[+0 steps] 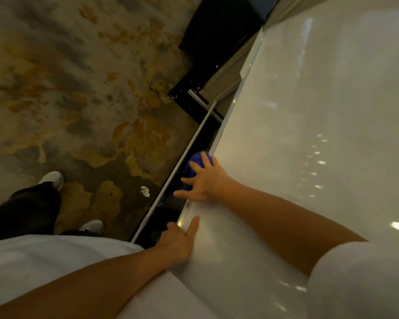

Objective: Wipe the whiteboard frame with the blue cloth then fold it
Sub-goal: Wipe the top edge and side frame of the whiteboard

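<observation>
The whiteboard (320, 125) fills the right side, its pale frame edge (235, 107) running diagonally from upper right to lower middle. My right hand (205, 180) presses the bunched blue cloth (198, 161) against that edge, fingers spread over the cloth, most of which is hidden under the hand. Lower down, my left hand (179, 240) grips the same frame edge, thumb on the board face and fingers curled behind it.
A thin white tray rail (184, 157) runs parallel to the frame, with a dark gap between them. Patterned grey and yellow carpet (78, 88) lies left, with a scrap of white paper (145, 191). My white shoes (53, 179) stand below. Dark furniture (217, 38) sits at the top.
</observation>
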Tool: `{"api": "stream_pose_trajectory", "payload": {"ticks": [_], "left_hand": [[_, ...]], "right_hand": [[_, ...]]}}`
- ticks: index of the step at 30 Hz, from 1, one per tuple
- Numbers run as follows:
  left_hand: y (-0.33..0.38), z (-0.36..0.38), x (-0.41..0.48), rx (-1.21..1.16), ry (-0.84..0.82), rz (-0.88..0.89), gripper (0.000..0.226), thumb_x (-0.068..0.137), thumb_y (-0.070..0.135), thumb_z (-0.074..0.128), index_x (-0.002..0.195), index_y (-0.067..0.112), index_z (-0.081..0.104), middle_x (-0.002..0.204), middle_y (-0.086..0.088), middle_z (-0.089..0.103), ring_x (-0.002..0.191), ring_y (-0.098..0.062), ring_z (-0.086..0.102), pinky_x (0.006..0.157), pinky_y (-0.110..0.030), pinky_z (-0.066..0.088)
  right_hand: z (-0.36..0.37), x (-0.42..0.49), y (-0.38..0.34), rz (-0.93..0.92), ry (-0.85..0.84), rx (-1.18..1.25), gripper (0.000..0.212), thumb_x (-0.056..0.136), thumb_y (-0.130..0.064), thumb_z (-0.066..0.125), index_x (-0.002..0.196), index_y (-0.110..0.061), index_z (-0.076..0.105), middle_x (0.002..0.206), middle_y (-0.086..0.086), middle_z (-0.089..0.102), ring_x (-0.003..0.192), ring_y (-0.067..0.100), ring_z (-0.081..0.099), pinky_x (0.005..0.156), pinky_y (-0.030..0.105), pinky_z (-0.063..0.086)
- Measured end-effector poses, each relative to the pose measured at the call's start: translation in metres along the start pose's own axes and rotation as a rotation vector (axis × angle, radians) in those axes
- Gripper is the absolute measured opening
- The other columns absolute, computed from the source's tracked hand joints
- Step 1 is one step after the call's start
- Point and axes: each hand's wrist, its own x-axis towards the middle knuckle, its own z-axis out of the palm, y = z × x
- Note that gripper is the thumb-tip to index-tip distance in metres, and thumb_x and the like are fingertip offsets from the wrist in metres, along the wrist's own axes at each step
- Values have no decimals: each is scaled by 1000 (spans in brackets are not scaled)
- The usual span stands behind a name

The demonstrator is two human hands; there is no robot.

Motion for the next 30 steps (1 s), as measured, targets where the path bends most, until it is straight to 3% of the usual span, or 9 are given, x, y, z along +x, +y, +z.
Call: {"api": "stream_pose_trajectory", "payload": {"ticks": [2, 4, 6, 9, 15, 19, 22, 27, 30], "left_hand": [[3, 1, 2, 13, 4, -7, 85, 85, 75, 30, 130, 4, 38, 132, -19, 52, 116, -35, 54, 95, -39, 43], [5, 1, 4, 32, 14, -2, 86, 86, 74, 29, 131, 2, 38, 132, -20, 52, 116, -35, 54, 92, -38, 42], [9, 2, 2, -12, 2, -15, 96, 79, 82, 25, 133, 4, 37, 133, -18, 52, 115, -34, 55, 94, -38, 43], [11, 8, 2, -26, 9, -19, 100, 77, 84, 24, 137, 5, 35, 136, -18, 49, 118, -34, 53, 98, -38, 42], [12, 12, 9, -170, 34, -43, 57, 103, 37, 27, 141, -5, 32, 145, -26, 40, 131, -39, 42, 105, -39, 34], [11, 16, 13, -35, 15, -52, 93, 84, 78, 25, 139, 3, 35, 139, -18, 48, 122, -34, 50, 101, -34, 38], [7, 22, 19, -5, -11, -61, 105, 74, 87, 20, 140, 6, 36, 138, -16, 49, 119, -32, 52, 99, -34, 39], [17, 17, 40, -188, -27, -126, 95, 82, 77, 34, 143, 4, 38, 148, -20, 41, 133, -36, 41, 110, -36, 30], [24, 20, 46, -376, -61, -173, 105, 73, 80, 48, 146, 5, 36, 148, -19, 40, 132, -37, 42, 111, -41, 33]], "right_hand": [[15, -10, -24, -140, -46, -43, 90, 69, -91, -6, 146, -53, 21, 165, 0, 8, 146, 44, -13, 110, 62, -13], [10, -7, -5, -192, 23, -130, 62, 89, -75, 11, 145, -53, 23, 164, 1, 8, 147, 45, -8, 112, 62, -5], [-7, 0, 39, -73, 49, -198, 51, 98, -57, 25, 148, -46, 24, 165, 6, 5, 146, 48, -6, 112, 65, 1], [-20, 6, 64, 114, -10, -217, 56, 99, -55, 21, 152, -38, 18, 165, 6, 0, 145, 49, -12, 113, 66, 0], [29, -11, -51, -365, -182, -281, 53, 98, -54, 23, 150, -41, 25, 164, 0, 11, 146, 46, -11, 110, 69, -6], [4, 11, 22, -138, -20, -305, 53, 100, -53, 26, 151, -37, 26, 165, 3, 7, 146, 46, -9, 112, 66, -2], [-9, 18, 56, 61, -33, -259, 62, 99, -56, 21, 155, -29, 16, 165, 5, -1, 146, 47, -13, 115, 62, 1], [16, 0, -16, -227, -42, -216, 56, 98, -52, 32, 146, -25, 40, 156, 6, 34, 144, 39, 19, 115, 54, 13], [3, 4, 26, -182, 24, -217, 51, 101, -44, 32, 147, -23, 39, 157, 5, 30, 144, 38, 18, 116, 52, 15]]}}
